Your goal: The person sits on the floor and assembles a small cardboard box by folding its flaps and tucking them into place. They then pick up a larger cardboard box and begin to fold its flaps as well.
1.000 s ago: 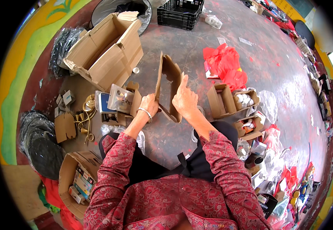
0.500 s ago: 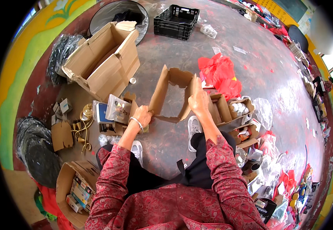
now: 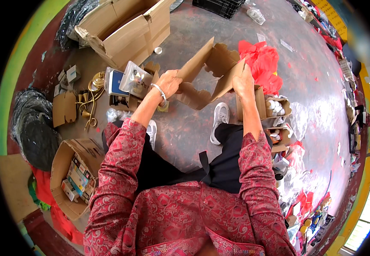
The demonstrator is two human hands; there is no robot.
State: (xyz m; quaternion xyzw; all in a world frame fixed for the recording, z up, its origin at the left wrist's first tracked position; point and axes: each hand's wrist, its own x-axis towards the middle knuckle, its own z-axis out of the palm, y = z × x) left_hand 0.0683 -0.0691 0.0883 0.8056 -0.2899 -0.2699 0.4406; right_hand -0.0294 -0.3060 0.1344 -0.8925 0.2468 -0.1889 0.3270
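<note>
Holding ragged-edged brown cardboard box, floor visible through; left hand, right hand fingers clamped on opposite sides; open floor beyond, red sheeting right.

Strong daylight is admitted through windows at right, panes blown out white. Floor is washed by glare on that side. Left wall is bowed by fisheye; corners are blacked out, upper-right rim smeared.
</note>
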